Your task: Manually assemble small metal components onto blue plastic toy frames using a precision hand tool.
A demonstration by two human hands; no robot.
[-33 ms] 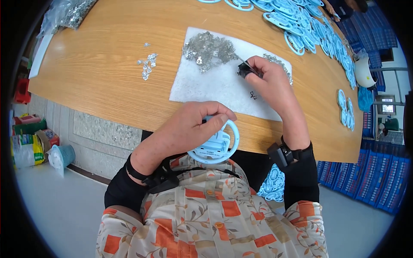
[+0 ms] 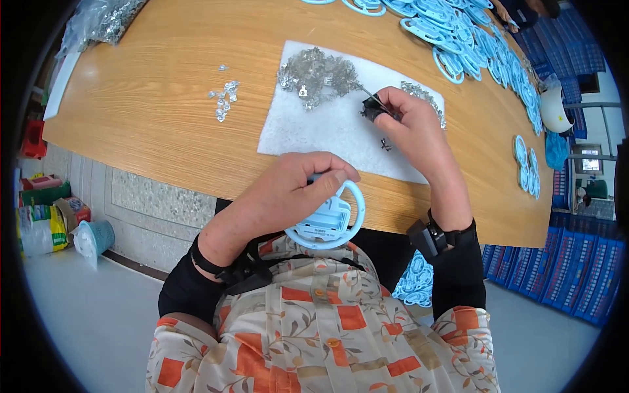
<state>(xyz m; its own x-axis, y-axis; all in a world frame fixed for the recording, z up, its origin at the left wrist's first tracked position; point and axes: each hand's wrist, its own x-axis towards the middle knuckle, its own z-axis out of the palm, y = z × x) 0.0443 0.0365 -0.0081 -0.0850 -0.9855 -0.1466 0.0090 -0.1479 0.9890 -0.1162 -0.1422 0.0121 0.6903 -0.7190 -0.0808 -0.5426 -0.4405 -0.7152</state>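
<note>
My left hand (image 2: 298, 183) closes its thumb and fingers round the upper side of a light blue plastic steering-wheel-shaped part (image 2: 357, 219). That part sits at the table's front edge, close to my body, with a recessed block in its middle. Over the white mat my right hand (image 2: 416, 121) grips a tool with a thin metal shaft (image 2: 368, 90) and a black part (image 2: 372, 108). Its shaft points toward a heap of small shiny metal clips (image 2: 327, 73). A small dark metal piece (image 2: 386, 144) lies on the white mat (image 2: 295, 134) below that hand.
Several loose clips (image 2: 226, 98) lie on the wooden table (image 2: 164, 98). A bag of metal parts (image 2: 108, 23) is at the far left. Blue plastic parts (image 2: 452, 39) cover the far right, and more (image 2: 414, 281) are below the table. Another person's hand (image 2: 503, 14) shows at top right.
</note>
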